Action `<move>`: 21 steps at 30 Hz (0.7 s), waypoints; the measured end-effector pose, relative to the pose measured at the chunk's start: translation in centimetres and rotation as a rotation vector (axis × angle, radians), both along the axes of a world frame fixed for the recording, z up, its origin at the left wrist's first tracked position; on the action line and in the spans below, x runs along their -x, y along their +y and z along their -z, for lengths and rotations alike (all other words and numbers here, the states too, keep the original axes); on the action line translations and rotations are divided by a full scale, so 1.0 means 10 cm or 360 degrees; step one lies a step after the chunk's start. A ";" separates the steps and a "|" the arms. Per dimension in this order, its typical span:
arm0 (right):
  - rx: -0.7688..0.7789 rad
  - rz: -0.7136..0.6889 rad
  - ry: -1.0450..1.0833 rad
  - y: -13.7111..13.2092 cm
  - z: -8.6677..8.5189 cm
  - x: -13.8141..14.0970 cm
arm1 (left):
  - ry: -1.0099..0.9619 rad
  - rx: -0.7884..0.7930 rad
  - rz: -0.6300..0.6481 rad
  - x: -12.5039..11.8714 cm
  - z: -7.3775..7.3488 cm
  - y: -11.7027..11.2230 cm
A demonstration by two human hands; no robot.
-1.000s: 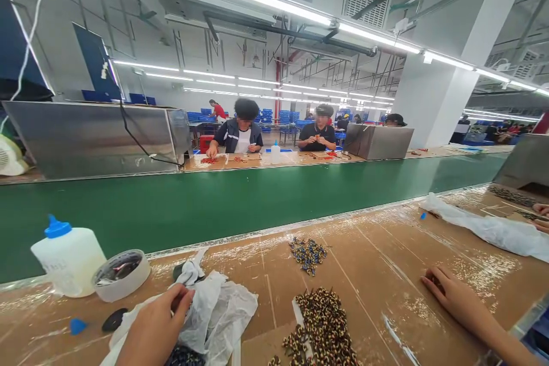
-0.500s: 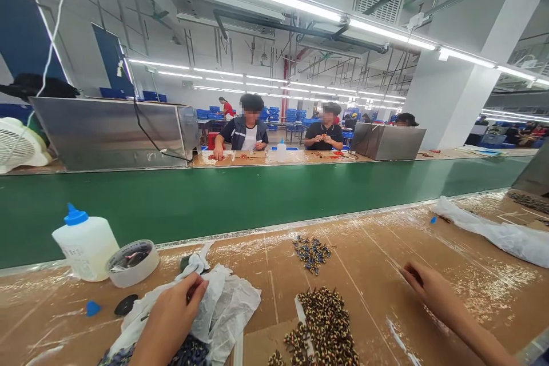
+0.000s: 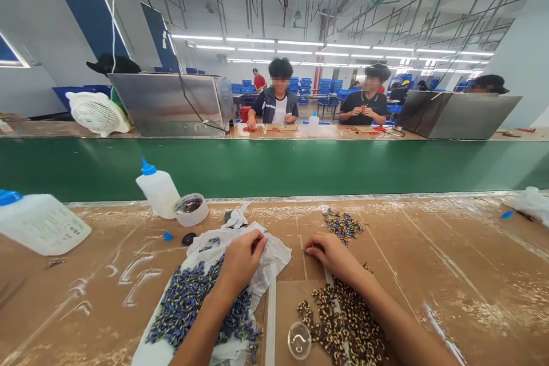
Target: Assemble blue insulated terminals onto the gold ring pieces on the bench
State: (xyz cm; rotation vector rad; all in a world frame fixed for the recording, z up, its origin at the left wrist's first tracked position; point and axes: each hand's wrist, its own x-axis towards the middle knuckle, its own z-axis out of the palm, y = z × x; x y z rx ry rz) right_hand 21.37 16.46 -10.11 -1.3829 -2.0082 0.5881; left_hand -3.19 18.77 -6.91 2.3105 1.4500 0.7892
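My left hand (image 3: 243,260) is over the white crumpled plastic sheet, thumb and fingers pinched together; whatever is between them is hidden. Under and beside it lies a heap of small blue pieces with yellow-green parts (image 3: 184,300). My right hand (image 3: 332,256) is closed in a pinch just across from the left, with a tiny dark bit at its fingertips, too small to name. Below the right wrist spreads a pile of small brown-and-yellow pieces (image 3: 355,320). A smaller pile of blue-and-yellow pieces (image 3: 343,226) lies beyond the right hand.
A clear round dish (image 3: 299,341) sits near the front. Left are a blue-capped squeeze bottle (image 3: 158,191), a larger bottle (image 3: 47,223) and a tape roll (image 3: 191,216) holding dark bits. A green belt (image 3: 274,168) crosses behind; people sit beyond it.
My right hand has come in from the far right to beside my left hand. The view has turned left and down, showing more of the blue heap and the clear dish.
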 end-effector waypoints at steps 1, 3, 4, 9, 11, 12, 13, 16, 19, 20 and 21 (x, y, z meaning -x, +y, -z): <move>0.0016 -0.0023 0.0017 -0.01 0.00 -0.03 | 0.0001 0.0012 0.0025 -0.04 0.02 -0.02; 0.0051 -0.0062 0.0054 -0.03 -0.01 -0.08 | 0.0005 0.0040 0.0079 -0.12 0.04 -0.06; 0.0068 -0.0072 0.0076 -0.05 -0.01 -0.11 | 0.0004 0.0052 0.0104 -0.15 0.05 -0.07; 0.0165 -0.0030 0.0226 -0.07 0.03 -0.17 | -0.0015 0.0090 0.0224 -0.28 0.06 -0.13; 0.0234 -0.0020 0.0308 -0.06 0.05 -0.18 | -0.0034 0.0116 0.0275 -0.31 0.05 -0.15; 0.0270 -0.0026 0.0346 -0.06 0.05 -0.19 | -0.0048 0.0132 0.0301 -0.32 0.06 -0.15; 0.0314 -0.0036 0.0393 -0.07 0.05 -0.20 | -0.0064 0.0149 0.0325 -0.34 0.06 -0.16; 0.0440 -0.0038 0.0576 -0.09 0.02 -0.24 | -0.0097 0.0186 0.0387 -0.37 0.08 -0.18; 0.0487 -0.0003 0.0640 -0.11 -0.03 -0.27 | -0.0087 0.0164 0.0417 -0.41 0.12 -0.20; 0.0482 -0.0009 0.0618 -0.11 -0.03 -0.27 | -0.0077 0.0146 0.0420 -0.42 0.14 -0.21; 0.0475 -0.0015 0.0596 -0.11 -0.04 -0.27 | -0.0063 0.0129 0.0421 -0.43 0.15 -0.22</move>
